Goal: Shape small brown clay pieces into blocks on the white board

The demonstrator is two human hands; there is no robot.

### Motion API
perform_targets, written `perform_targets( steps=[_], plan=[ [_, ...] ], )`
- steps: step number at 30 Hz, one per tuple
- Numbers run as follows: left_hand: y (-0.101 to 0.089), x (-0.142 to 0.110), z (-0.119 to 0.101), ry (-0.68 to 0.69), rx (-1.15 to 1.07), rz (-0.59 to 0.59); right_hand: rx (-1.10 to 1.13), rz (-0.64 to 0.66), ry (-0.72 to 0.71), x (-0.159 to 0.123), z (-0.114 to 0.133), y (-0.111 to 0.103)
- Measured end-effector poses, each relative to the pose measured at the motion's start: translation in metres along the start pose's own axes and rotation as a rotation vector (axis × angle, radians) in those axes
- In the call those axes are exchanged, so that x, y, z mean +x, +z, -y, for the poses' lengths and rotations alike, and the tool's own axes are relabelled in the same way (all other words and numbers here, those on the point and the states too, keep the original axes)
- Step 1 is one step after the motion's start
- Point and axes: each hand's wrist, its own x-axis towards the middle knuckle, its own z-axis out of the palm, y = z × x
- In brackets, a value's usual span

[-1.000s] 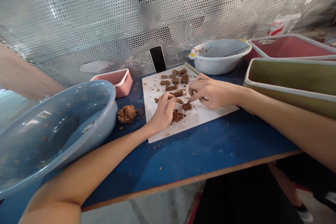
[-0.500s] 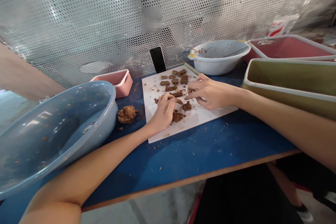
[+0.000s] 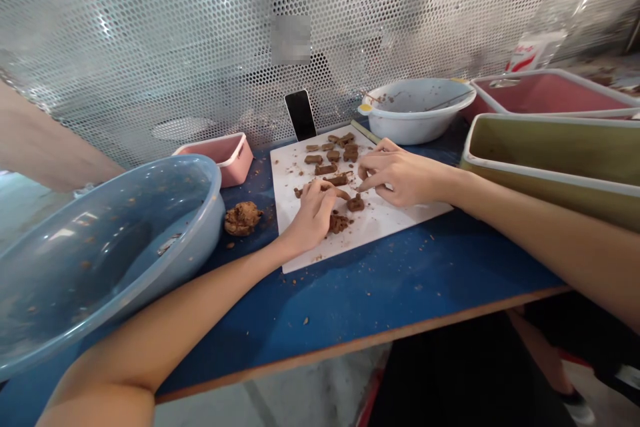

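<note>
Over the white board (image 3: 395, 221), my left hand (image 3: 314, 212) is low with its index finger stretched to the right. That fingertip is at a small brown clay-like piece (image 3: 355, 203) and seems to touch it. My right hand (image 3: 397, 175) hovers just right of the piece, fingers bent and apart, nothing visible in them. Beside my left hand lies a crumbly brown heap (image 3: 339, 222), partly covered by it. Beyond my hands are a longer brown piece (image 3: 340, 179) and several small shaped pieces, one a short bar (image 3: 313, 159).
A brown lump (image 3: 243, 218) sits left of the board, near a big blue basin (image 3: 213, 193) and a pink box (image 3: 240, 163). A phone (image 3: 301, 115) leans against the perforated metal panel. At right stand a white basin (image 3: 410, 127), a pink bin (image 3: 555, 90) and a green bin (image 3: 550, 147).
My left index finger has moved slightly right, up to the small brown piece. My right hand has shifted slightly, its fingers still bent. The other pieces lie as before.
</note>
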Motion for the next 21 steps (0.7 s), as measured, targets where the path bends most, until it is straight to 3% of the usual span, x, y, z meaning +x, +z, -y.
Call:
perform_targets(
  steps=[7,15,21],
  plan=[
    [-0.0013,-0.0005,-0.0025,0.019,0.030,0.041,0.056,0.100,-0.003,0.0002,-0.0001,-0.0014],
    [0.0003,0.0000,-0.0012,-0.012,-0.010,0.019,0.038,-0.059,-0.001,-0.0008,-0.0017,0.0014],
    [-0.0015,-0.0011,-0.0042,-0.006,-0.008,0.060,0.044,-0.026,0.012,-0.0008,-0.0002,0.0038]
  ],
)
